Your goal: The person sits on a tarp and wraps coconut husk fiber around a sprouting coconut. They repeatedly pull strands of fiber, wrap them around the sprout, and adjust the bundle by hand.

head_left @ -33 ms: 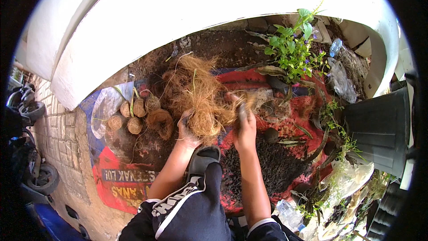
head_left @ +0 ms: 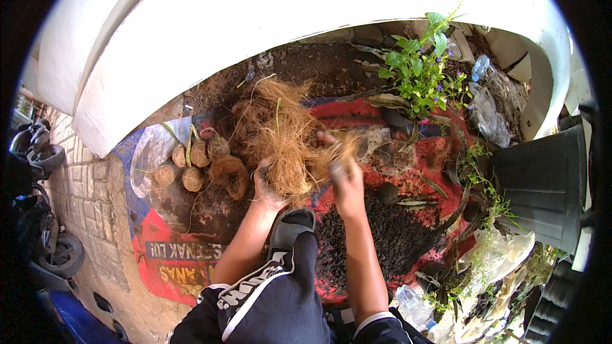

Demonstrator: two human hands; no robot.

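Note:
My left hand is closed round the near side of a bundle of brown coconut fibre. A thin green leaf stands up out of the fibre behind it. On the bundle's right side, my right hand grips a loose tuft of fibre, blurred by motion. Beyond both hands lies a larger loose heap of coconut fibre. To the left sit several round, string-wrapped fibre balls, some with green shoots, and a hollow fibre cup.
A red and blue printed sheet covers the ground. Dark soil is spread on it at right. A leafy plant with purple flowers stands far right, near a dark plastic pot. A white curved panel arches overhead. Motorbikes stand at left.
My right hand has shifted slightly left and up, and the fibre tuft in it has swung a little. My left hand has stayed in place on the bundle.

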